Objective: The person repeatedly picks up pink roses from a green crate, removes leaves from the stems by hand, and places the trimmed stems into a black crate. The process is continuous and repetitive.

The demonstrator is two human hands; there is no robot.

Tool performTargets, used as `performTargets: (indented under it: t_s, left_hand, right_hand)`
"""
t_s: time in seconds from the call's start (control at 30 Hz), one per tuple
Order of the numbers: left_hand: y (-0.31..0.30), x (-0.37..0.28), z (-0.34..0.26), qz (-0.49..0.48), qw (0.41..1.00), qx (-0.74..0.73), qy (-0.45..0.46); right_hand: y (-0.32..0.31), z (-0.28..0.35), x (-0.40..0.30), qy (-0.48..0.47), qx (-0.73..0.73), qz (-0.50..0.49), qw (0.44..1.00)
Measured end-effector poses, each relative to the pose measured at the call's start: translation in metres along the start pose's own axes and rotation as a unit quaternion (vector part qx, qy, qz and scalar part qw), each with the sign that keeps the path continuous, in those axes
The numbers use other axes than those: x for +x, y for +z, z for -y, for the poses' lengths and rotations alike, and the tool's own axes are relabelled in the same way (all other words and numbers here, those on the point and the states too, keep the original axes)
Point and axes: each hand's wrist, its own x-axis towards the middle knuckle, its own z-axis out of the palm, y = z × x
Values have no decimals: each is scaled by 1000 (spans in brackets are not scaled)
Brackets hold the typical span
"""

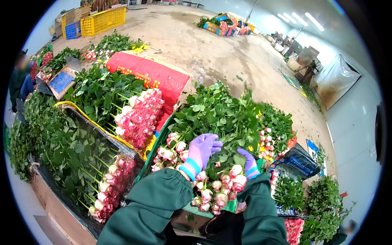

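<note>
My left hand (203, 150), in a purple rubber glove with a striped cuff, hovers over a loose heap of pink-and-white roses. Its fingers are slightly apart, and I see nothing held in them. My right hand (248, 160), gloved alike, is at the heap's right side; a leaf and stems partly cover its fingers, so any grip is hidden. Between and below the hands hang rose heads (235, 179), one of them blurred. Their leafy stems (214, 116) spread away from me. More rose heads (167, 154) lie left of my left wrist.
At the left, a sorted row of roses (139, 118) lies by a red sheet (150, 75), and another row (111, 186) is in a dark-lined compartment. A blue printed sack (295, 162) stands right. Yellow crates (104, 21) are far back. People sit at far left and lower right.
</note>
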Motion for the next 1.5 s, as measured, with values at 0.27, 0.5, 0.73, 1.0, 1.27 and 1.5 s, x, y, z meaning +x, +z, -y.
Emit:
performTargets:
  t_s: [0.27, 0.5, 0.73, 1.0, 1.27, 1.5]
  left_hand:
    - [-8, -2, 2, -37, 999, -13, 15]
    - [12, 5, 40, 37, 998, 42, 12]
    - [1, 3, 70, 83, 984, 158, -30]
    - [11, -15, 86, 104, 935, 13, -340]
    - [-31, 3, 85, 169, 946, -86, -261]
    - [-24, -18, 73, 165, 969, 78, -169]
  right_hand:
    - [-13, 22, 18, -185, -136, -79, 970]
    - [-46, 25, 33, -230, -226, -257, 911]
    - [17, 21, -52, -178, -233, -81, 953]
    - [-22, -40, -49, -143, -46, 10, 989]
    - [-14, 0, -117, 130, 326, 196, 916]
    - [6, 18, -147, -9, 179, 163, 970]
